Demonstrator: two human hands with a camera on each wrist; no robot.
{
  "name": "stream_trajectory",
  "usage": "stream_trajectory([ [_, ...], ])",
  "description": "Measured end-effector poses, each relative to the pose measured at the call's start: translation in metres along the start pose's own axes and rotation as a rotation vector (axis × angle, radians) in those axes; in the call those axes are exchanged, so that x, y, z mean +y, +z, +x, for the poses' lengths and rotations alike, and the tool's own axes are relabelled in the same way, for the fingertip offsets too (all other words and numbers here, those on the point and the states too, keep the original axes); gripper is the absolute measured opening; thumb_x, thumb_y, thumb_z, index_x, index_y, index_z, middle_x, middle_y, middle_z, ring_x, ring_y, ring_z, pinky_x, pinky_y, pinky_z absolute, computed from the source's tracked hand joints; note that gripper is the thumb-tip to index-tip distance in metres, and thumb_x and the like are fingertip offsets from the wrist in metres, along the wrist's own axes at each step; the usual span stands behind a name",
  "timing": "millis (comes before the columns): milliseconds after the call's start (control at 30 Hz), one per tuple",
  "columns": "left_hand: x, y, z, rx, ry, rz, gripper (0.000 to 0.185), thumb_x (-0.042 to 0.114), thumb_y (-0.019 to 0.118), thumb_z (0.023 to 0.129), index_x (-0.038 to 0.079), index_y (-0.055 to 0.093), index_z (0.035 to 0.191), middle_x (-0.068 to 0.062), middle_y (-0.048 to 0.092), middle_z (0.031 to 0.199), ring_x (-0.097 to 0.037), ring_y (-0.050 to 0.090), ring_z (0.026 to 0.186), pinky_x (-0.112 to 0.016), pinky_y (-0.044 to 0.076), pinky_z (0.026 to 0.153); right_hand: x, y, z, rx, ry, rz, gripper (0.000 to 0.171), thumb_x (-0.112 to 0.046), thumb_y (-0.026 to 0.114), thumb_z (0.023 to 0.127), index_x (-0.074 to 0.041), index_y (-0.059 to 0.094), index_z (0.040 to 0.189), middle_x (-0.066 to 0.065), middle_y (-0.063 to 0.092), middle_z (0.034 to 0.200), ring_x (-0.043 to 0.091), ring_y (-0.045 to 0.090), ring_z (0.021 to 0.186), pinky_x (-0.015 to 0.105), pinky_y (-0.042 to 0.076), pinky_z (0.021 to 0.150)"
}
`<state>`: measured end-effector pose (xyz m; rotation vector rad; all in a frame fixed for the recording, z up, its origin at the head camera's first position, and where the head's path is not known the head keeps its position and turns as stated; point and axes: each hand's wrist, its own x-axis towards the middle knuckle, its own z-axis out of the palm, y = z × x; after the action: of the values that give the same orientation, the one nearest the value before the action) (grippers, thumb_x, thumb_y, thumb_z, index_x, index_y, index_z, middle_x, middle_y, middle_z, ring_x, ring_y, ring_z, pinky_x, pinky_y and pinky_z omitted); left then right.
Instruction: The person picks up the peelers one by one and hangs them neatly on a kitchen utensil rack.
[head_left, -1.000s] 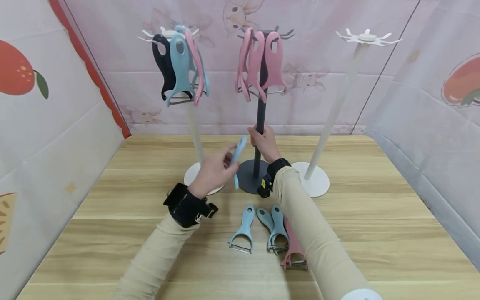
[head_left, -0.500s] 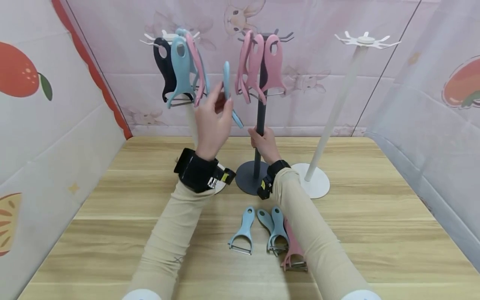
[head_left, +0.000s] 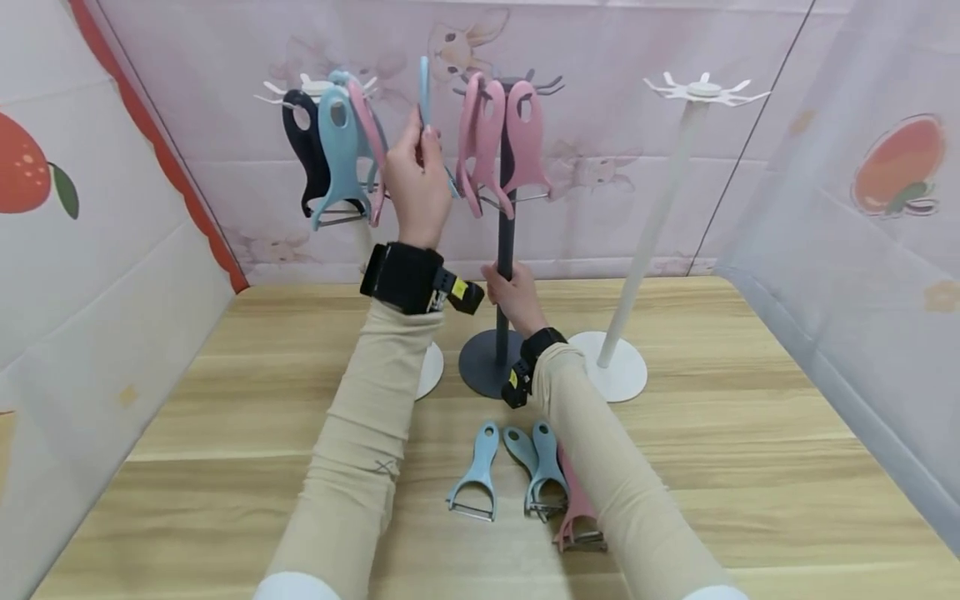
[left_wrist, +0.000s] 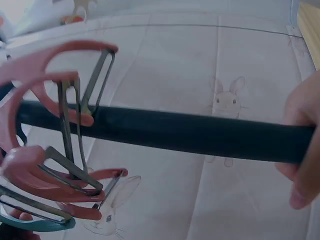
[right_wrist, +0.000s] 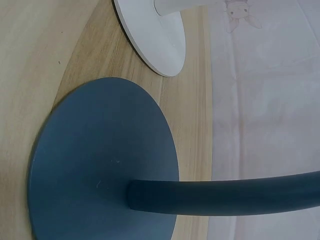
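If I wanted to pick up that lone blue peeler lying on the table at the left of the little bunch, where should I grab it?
Take the lone blue peeler by its narrow handle, the end with the hanging hole, which points away from the person toward the dark stand. Come from above, pinching its two long sides. The wide forked end nearer the person holds the metal blade, so avoid it. It lies flat, apart from the other peelers.

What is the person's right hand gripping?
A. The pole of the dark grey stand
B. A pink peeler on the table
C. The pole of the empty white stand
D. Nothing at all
A: in the head view the right hand is wrapped round the pole of the dark grey stand, while the left hand lifts a blue peeler toward the hooks.
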<state>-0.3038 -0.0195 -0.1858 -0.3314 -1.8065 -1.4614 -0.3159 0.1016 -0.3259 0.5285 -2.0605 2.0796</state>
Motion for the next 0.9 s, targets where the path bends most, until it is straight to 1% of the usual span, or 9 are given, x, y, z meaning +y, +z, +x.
stream_trajectory([
  [100,-0.001,0.005,0.013,-0.014,-0.039,-0.003,0.037,0.011,0.036,0.098,0.002,0.041,0.134,-0.014,0.061,0.105,-0.013,0.05,0.078,-0.02,0.037,0.066,-0.001,0.002,-0.002,0.008,-0.018,-0.008,0.027,-0.002,0.046,0.093,0.0,0.046,0.066,0.011,0.041,0.053,0.03,0.039,0.051,0.026,0.032,0.051],
  [267,0.0,0.015,0.027,-0.088,-0.093,-0.036,0.036,0.012,0.036,0.098,0.009,0.048,0.132,-0.009,0.059,0.11,-0.013,0.048,0.076,-0.021,0.038,0.066,-0.002,0.005,-0.003,0.011,-0.037,0.01,0.026,0.005,0.04,0.09,-0.001,0.043,0.065,0.013,0.041,0.054,0.029,0.039,0.051,0.026,0.033,0.051],
  [367,0.002,0.017,0.031,-0.138,-0.126,-0.124,0.035,0.009,0.037,0.097,0.009,0.05,0.129,-0.007,0.058,0.118,-0.01,0.054,0.09,-0.016,0.041,0.075,-0.001,0.005,-0.003,-0.001,-0.052,0.022,0.026,0.006,0.039,0.09,0.001,0.042,0.065,0.016,0.04,0.055,0.033,0.038,0.053,0.026,0.033,0.051],
  [500,0.009,0.015,0.034,-0.188,-0.173,-0.241,0.033,0.006,0.038,0.096,0.004,0.052,0.127,-0.008,0.055,0.125,-0.011,0.051,0.111,-0.015,0.039,0.087,0.001,0.004,-0.002,-0.017,-0.077,0.006,0.026,0.003,0.042,0.09,0.005,0.041,0.064,0.016,0.04,0.053,0.03,0.039,0.051,0.026,0.032,0.051],
  [567,0.012,0.014,0.034,-0.208,-0.189,-0.252,0.033,0.006,0.039,0.096,0.002,0.052,0.126,-0.008,0.055,0.124,-0.01,0.053,0.108,-0.015,0.04,0.086,0.006,0.003,0.0,-0.018,-0.077,-0.004,0.027,0.0,0.043,0.09,0.004,0.042,0.063,0.013,0.04,0.052,0.026,0.04,0.049,0.027,0.032,0.051],
  [667,0.014,0.013,0.033,-0.242,-0.195,-0.248,0.03,0.007,0.04,0.096,0.001,0.056,0.122,-0.008,0.061,0.103,-0.011,0.053,0.088,-0.016,0.04,0.076,0.015,0.002,0.006,-0.01,-0.057,-0.003,0.03,-0.003,0.046,0.091,-0.001,0.044,0.062,0.007,0.04,0.051,0.021,0.04,0.048,0.027,0.032,0.051],
  [767,0.013,0.013,0.032,-0.291,-0.194,-0.25,0.028,0.007,0.04,0.096,0.0,0.058,0.118,-0.006,0.055,0.086,-0.013,0.047,0.077,-0.021,0.037,0.07,0.024,0.0,0.011,0.005,-0.034,-0.006,0.031,-0.006,0.047,0.092,-0.005,0.045,0.061,0.004,0.04,0.051,0.018,0.04,0.047,0.027,0.032,0.051],
  [833,0.011,0.014,0.032,-0.334,-0.186,-0.259,0.029,0.006,0.04,0.096,-0.001,0.057,0.118,-0.009,0.056,0.088,-0.014,0.048,0.081,-0.021,0.038,0.073,0.026,0.0,0.012,0.019,-0.026,-0.014,0.031,-0.008,0.048,0.092,-0.007,0.044,0.061,0.003,0.04,0.051,0.017,0.039,0.047,0.027,0.032,0.051],
  [900,0.009,0.014,0.032,-0.373,-0.202,-0.266,0.031,0.005,0.039,0.096,0.001,0.054,0.123,-0.01,0.059,0.102,-0.013,0.051,0.093,-0.019,0.039,0.08,0.026,-0.001,0.013,0.03,-0.025,-0.021,0.031,-0.008,0.048,0.093,-0.008,0.044,0.061,0.003,0.04,0.051,0.018,0.039,0.047,0.027,0.032,0.051],
])
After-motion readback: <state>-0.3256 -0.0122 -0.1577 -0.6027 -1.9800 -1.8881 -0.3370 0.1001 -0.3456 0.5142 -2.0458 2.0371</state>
